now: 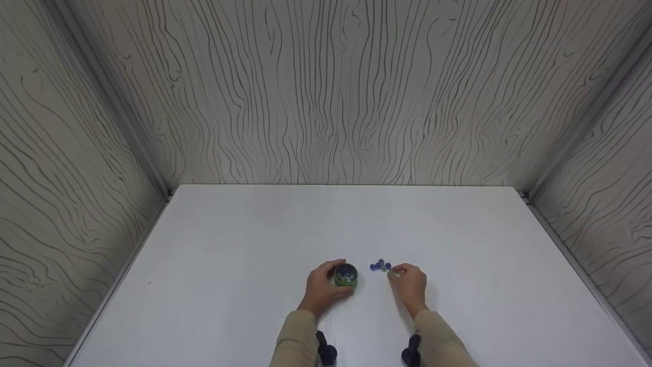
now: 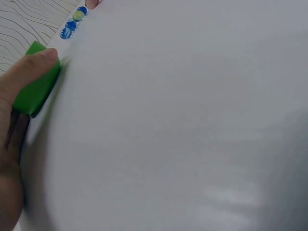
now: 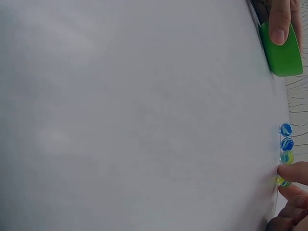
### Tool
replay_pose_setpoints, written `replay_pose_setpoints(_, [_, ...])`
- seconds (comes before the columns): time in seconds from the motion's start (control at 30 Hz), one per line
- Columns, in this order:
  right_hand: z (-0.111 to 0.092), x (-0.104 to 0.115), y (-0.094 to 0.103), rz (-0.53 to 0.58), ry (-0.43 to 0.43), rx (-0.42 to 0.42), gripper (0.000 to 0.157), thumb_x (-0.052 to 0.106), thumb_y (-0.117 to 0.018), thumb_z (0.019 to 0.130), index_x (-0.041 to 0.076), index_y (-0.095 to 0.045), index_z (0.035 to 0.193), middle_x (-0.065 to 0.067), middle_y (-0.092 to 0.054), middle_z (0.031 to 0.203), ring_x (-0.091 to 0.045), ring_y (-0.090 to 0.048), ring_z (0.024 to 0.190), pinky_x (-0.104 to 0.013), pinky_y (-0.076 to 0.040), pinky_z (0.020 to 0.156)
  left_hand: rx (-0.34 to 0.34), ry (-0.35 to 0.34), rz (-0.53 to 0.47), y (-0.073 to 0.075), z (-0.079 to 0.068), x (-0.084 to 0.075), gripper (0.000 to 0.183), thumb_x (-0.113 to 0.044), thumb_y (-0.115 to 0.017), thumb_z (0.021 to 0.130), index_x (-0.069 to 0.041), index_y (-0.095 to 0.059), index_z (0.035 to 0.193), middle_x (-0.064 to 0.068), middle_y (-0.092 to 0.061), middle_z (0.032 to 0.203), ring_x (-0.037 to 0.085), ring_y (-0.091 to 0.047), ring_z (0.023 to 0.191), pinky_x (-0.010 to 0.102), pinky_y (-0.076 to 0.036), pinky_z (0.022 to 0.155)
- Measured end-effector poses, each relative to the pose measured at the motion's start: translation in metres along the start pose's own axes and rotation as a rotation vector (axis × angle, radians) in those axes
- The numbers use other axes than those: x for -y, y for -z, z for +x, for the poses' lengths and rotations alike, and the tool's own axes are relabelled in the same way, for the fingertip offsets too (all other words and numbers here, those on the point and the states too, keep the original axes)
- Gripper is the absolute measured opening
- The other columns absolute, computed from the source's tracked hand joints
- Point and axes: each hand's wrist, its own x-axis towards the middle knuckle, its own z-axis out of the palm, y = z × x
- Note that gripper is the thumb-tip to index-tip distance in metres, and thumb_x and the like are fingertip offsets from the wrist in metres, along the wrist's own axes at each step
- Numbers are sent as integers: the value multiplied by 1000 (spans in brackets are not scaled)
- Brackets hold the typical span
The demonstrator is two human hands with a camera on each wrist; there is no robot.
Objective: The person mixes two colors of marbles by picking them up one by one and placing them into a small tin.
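Note:
My left hand [image 1: 322, 289] holds a small green cup [image 2: 42, 91] from its left side, with the thumb along the near wall. Seen from the head, the cup's round opening shows dark blue and pale patches inside. To its right lies a small cluster of glass marbles [image 1: 380, 265], blue-swirled and yellow-green. At the cluster's right edge, my right hand [image 1: 411, 286] pinches a yellow-green marble [image 3: 282, 182] between thumb and finger, close to the white tabletop. In the right wrist view, blue marbles [image 3: 287, 144] sit in line beside those fingertips.
The white table [image 1: 229, 265] spreads around both hands. Wood-grain patterned panels [image 1: 326, 92] stand behind it and at both sides. Dark wrist-worn devices [image 1: 327, 351] show at the cuffs of the beige sleeves [image 1: 296, 340].

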Motion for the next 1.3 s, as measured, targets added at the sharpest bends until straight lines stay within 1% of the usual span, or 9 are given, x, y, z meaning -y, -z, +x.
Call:
replay_pose_setpoints(0.1, [0, -1, 0, 15, -7, -1, 14, 4, -67, 82, -6, -70, 91, -26, -71, 98, -39, -65, 94, -51, -53, 88, -3, -8, 17, 0, 0, 0, 64, -21, -86, 67, -15, -62, 126, 5, -66, 128, 26, -59, 124, 40, -46, 111])
replay_pose_setpoints(0.27, [-2, -1, 1, 47, -23, 14, 14, 4, -65, 84, -7, -70, 92, -27, -70, 101, -43, -63, 103, -54, -51, 95, 1, -1, 22, 0, 0, 0, 64, -22, -86, 67, -15, -62, 126, 5, -66, 127, 26, -60, 123, 40, -47, 110])
replay_pose_setpoints(0.4, [-3, -1, 1, 67, -32, 22, 15, 5, -64, 85, -7, -70, 92, -27, -70, 102, -44, -63, 105, -54, -51, 96, -1, 1, 22, 0, 0, 0, 64, -21, -86, 67, -15, -62, 126, 5, -66, 127, 26, -60, 123, 40, -47, 110])
replay_pose_setpoints(0.63, [-1, -2, 3, 88, -55, 44, 16, 8, -65, 84, -5, -71, 91, -25, -71, 102, -39, -64, 101, -51, -53, 93, 6, 3, 33, 1, 2, 1, 64, -21, -86, 68, -13, -62, 126, 5, -66, 127, 25, -60, 122, 38, -49, 108])
replay_pose_setpoints(0.73, [0, -1, 5, 82, -53, 75, 16, 8, -65, 83, -5, -71, 90, -25, -71, 101, -36, -65, 99, -50, -53, 91, 7, 9, 25, 1, 3, 2, 64, -21, -86, 67, -14, -62, 126, 5, -66, 127, 25, -60, 122, 38, -48, 109])
replay_pose_setpoints(0.87, [1, 0, 7, 36, -36, 137, 15, 8, -68, 80, -5, -70, 88, -23, -70, 97, -32, -64, 92, -43, -56, 84, 2, 11, 29, 1, 2, 0, 64, -21, -86, 67, -14, -62, 126, 5, -66, 128, 25, -59, 123, 39, -47, 110])
replay_pose_setpoints(1.0, [-1, 3, 8, -39, 1, 186, 10, 7, -69, 79, -1, -69, 85, -16, -70, 90, -22, -60, 82, -32, -52, 72, 0, 0, 44, 1, 1, -1, 64, -21, -86, 68, -13, -62, 127, 5, -66, 128, 25, -59, 123, 39, -47, 110])
replay_pose_setpoints(1.17, [-7, 13, 12, -131, 74, 236, 6, 7, -68, 80, 2, -70, 83, -10, -69, 85, -17, -57, 77, -29, -49, 67, -2, -11, 41, 0, 1, 0, 64, -21, -86, 68, -13, -62, 127, 5, -66, 127, 25, -60, 122, 38, -48, 110])
replay_pose_setpoints(1.3, [-9, 23, 16, -221, 134, 279, 6, 7, -68, 81, 4, -71, 86, -7, -66, 82, -16, -52, 74, -27, -45, 63, -3, -18, 36, 0, 1, 1, 64, -21, -85, 68, -13, -61, 127, 6, -66, 127, 25, -60, 122, 37, -48, 109])
